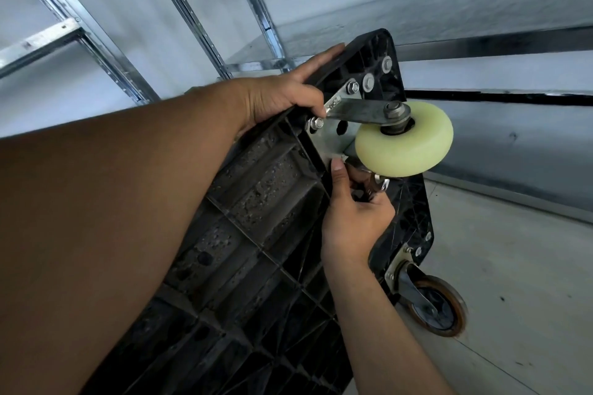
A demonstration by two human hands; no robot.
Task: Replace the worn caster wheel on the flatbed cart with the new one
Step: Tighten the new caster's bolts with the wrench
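Observation:
The black flatbed cart point(263, 202) stands on its edge with its ribbed underside facing me. A pale yellow-green caster wheel point(406, 144) in a metal bracket point(359, 112) sits on the cart's upper corner, held by bolts point(316, 123). My left hand point(285, 96) grips the cart's upper edge, thumb by the bracket plate. Just under the pale wheel, my right hand point(353, 212) grips a metal wrench point(378, 184); its head is partly hidden by my fingers. A worn caster point(438, 305) with a brown rim is mounted at the cart's lower corner.
Metal shelving uprights point(253, 0) and rails point(41, 42) stand behind the cart to the left. A grey wall with a dark metal strip point(500, 42) runs behind. The concrete floor point(519, 266) lies to the right.

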